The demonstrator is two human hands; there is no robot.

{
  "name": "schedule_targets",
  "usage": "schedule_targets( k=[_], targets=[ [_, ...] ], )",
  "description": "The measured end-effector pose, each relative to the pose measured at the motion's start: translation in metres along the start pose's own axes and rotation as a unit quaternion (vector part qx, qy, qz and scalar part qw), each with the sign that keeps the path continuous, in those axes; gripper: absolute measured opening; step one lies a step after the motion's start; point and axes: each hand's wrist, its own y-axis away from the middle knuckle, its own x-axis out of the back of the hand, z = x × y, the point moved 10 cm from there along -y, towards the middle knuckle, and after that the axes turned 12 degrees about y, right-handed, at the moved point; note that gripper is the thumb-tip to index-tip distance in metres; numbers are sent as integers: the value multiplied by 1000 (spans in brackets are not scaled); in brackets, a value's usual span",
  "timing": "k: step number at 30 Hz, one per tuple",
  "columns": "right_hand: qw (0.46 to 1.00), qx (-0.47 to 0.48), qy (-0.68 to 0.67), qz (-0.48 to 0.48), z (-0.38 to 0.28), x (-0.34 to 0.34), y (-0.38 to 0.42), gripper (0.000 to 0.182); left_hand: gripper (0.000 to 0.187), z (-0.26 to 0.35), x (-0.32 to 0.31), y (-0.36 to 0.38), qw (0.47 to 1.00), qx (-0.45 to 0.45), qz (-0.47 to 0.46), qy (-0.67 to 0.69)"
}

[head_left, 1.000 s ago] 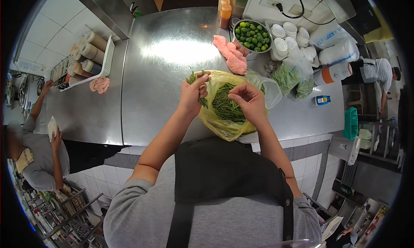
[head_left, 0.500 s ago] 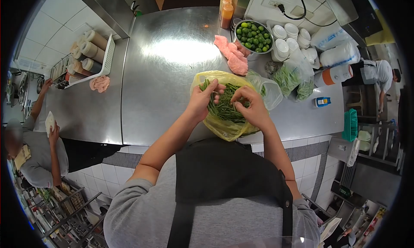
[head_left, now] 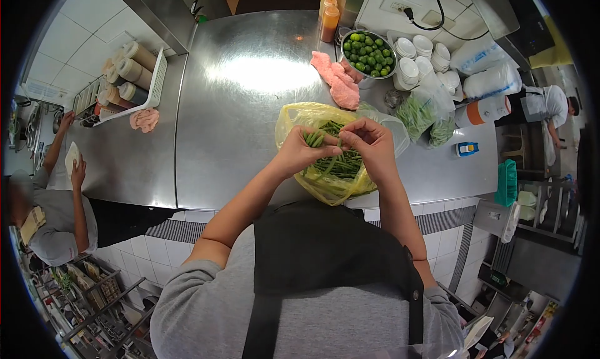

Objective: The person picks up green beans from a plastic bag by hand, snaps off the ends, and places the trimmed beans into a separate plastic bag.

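Note:
A yellow plastic bag (head_left: 289, 116) lies open on the steel counter, filled with cut green beans (head_left: 337, 165). Over the bag, my left hand (head_left: 304, 151) is closed around a small bunch of green beans (head_left: 314, 138), whose ends stick out past the fingers. Close beside it on the right, my right hand (head_left: 369, 143) pinches with thumb and forefinger near the left fingertips. The pinch seems to be at the end of a green bean, partly hidden by the fingers.
A bowl of green limes (head_left: 369, 53), pink cloth (head_left: 337, 81), sauce bottles (head_left: 329, 21), stacked white containers (head_left: 407, 70) and bagged greens (head_left: 415, 114) stand along the back right. A bottle basket (head_left: 153, 87) is at left. Co-workers (head_left: 59, 218) are at both sides.
My left hand has turned, with its bunch of green beans now pointing up. My right hand has risen from the bag to meet the left fingertips.

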Motion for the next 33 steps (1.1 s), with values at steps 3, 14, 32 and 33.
schedule_targets(
  k=[3,14,32,33],
  targets=[
    [1000,5,4,-9,4,-1,-3,8,13,3,-5,1,1000,3,-26,-15],
    [870,311,316,216,-46,-7,25,11,16,-34,-8,3,949,158,-34,271],
    [983,56,174,-36,9,-37,10,18,13,63,70,18,941,-198,265,71],
    [983,55,173,-33,7,-39,10,18,12,69,69,22,932,-224,283,35]
  ],
)
